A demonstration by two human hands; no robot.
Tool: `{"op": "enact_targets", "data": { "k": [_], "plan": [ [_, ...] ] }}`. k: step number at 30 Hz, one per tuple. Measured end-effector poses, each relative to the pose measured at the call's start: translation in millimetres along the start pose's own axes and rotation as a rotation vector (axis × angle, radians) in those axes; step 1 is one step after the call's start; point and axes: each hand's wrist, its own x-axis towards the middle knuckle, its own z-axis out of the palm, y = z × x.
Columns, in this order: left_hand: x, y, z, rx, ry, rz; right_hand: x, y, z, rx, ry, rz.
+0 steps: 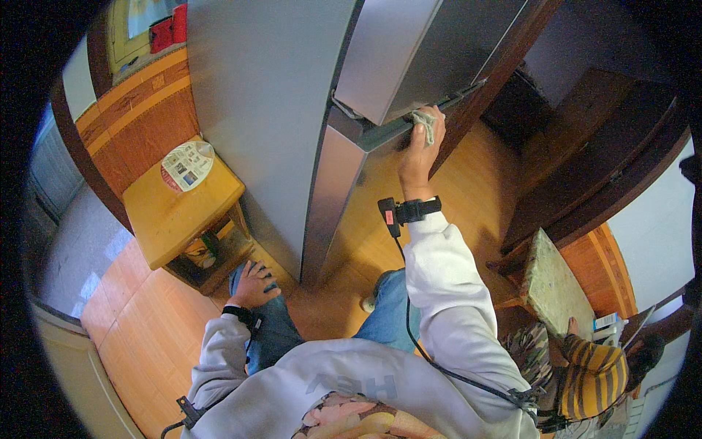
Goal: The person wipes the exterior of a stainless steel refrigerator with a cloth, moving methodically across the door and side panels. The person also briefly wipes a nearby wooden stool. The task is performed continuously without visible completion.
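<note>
My right hand (422, 148) is shut on a crumpled pale cloth (424, 125), pressed against the top edge of a refrigerator's lower door (386, 134), at the gap under the upper door (384, 55). The refrigerator's broad grey side panel (263, 110) faces me on the left. On my knee rests my left hand (256, 285), its fingers apart and nothing in it. Each wrist wears a black strap; a small device with a cable is at the right one.
A wooden stool (181, 219) holding a printed paper fan (187, 165) stands left of the refrigerator. At the lower right, a person in a striped top (595, 378) is beside a speckled table (554, 285). Dark wooden furniture (576, 164) stands at the right.
</note>
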Motion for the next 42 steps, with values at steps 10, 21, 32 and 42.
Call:
{"op": "enact_targets", "data": {
  "k": [10,21,32,42],
  "plan": [
    [6,6,-8,0.032,-0.079,-0.017,-23,-74,4,0.147,-0.043,-0.064],
    [6,2,2,0.074,-0.053,-0.008,-32,-86,-4,0.229,-0.107,-0.078],
    [1,-4,12,0.097,-0.013,-0.001,-35,-57,-21,0.644,0.242,0.758],
    [3,-5,16,0.074,0.005,-0.003,79,-137,-4,0.061,-0.213,-0.352]
  ]
}}
